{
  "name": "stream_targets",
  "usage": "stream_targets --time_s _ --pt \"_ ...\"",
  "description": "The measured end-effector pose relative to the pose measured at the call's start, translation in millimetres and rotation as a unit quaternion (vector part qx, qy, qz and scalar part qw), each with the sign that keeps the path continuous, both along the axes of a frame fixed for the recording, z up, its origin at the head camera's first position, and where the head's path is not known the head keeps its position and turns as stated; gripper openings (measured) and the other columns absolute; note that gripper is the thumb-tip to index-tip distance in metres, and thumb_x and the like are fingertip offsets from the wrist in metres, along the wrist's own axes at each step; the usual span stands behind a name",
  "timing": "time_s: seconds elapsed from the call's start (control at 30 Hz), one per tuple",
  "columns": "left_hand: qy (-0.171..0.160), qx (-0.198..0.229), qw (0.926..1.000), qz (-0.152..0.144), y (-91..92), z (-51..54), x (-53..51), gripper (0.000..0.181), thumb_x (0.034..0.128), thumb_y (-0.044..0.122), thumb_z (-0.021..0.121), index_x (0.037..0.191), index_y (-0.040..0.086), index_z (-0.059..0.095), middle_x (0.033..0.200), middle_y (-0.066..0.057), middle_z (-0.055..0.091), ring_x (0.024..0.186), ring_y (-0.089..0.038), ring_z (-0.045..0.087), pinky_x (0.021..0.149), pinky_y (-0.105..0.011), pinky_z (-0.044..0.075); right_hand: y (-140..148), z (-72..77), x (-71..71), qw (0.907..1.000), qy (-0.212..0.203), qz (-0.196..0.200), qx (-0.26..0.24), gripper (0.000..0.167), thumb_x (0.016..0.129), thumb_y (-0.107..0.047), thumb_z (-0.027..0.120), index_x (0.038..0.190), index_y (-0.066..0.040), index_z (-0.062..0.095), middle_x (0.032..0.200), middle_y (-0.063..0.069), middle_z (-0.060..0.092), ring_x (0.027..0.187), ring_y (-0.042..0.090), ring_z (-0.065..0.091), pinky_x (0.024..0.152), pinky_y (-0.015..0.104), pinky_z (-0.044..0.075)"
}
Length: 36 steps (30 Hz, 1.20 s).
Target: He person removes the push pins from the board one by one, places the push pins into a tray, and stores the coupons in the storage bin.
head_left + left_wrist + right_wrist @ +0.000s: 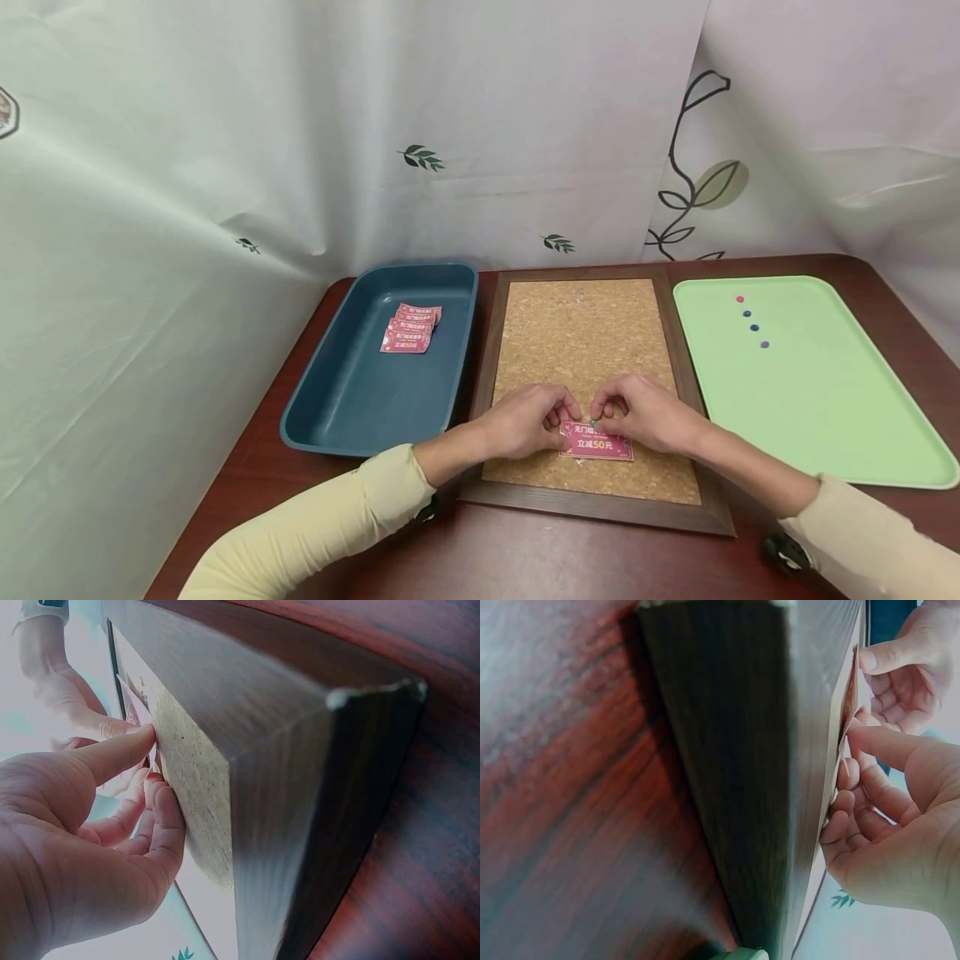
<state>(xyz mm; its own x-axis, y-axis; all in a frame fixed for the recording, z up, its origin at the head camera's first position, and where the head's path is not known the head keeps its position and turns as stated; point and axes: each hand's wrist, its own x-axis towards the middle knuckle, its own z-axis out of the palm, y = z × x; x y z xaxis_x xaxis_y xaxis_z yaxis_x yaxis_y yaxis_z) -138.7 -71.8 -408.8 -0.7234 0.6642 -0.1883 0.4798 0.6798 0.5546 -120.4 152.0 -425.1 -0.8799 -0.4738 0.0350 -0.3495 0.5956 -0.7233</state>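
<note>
A pink coupon (596,447) with white and yellow print lies on the lower part of a framed cork board (581,350). My left hand (527,421) pinches the coupon's left edge, thumb on the printed face. At the coupon's top middle is a small green push pin (592,422), which my right hand (647,414) holds between thumb and fingertips. The right thumb also lies over the coupon's upper right part. In the left wrist view the left hand (112,825) is close beside the board's frame (262,750). The right wrist view shows the right hand (907,802) touching the paper; the pin is hidden there.
Left of the board stands a blue tray (352,408) holding several overlapping pink coupons (408,329). To the right lies a green tray (810,400) with several pins (754,327) in a row. A patterned curtain (525,125) hangs behind the dark red table (525,554).
</note>
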Motion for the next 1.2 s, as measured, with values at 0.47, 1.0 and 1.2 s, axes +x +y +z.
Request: stream_targets --time_s 0.47,1.0,1.2 --pt "-0.004 0.002 1.0 0.002 -1.3 -2.3 -1.2 0.025 0.0894 0.01 0.088 0.107 0.015 0.071 0.088 0.01 0.062 0.083 -0.003 0.058 0.077 -0.019 0.048 -0.6 -1.6 -1.0 0.9999 0.003 -0.003 -0.01 0.015 0.086 -0.001 0.085 0.089 -0.012 0.076 0.078 -0.008 0.062 0.073 0.009 0.053 0.065 0.026 0.045" --pt "-0.026 0.043 0.9985 0.023 -1.1 -3.6 0.6 0.014 0.0946 0.005 0.08 0.101 0.015 0.072 0.084 0.012 0.065 0.078 0.001 0.059 0.075 -0.018 0.05 1.4 -1.6 -1.5 0.9998 -0.011 -0.004 -0.016 0.016 0.086 0.0 0.084 0.087 -0.014 0.077 0.083 -0.008 0.069 0.075 0.01 0.056 0.067 0.027 0.047" --pt "-0.03 0.044 0.9982 0.029 -0.3 -3.6 0.8 0.013 0.0951 0.006 0.08 0.099 0.015 0.072 0.083 0.011 0.064 0.078 0.0 0.06 0.075 -0.018 0.05 1.8 -1.7 -1.3 0.9996 -0.017 -0.009 -0.02 0.014 0.086 -0.001 0.084 0.087 -0.013 0.078 0.081 -0.008 0.069 0.073 0.011 0.055 0.065 0.027 0.046"
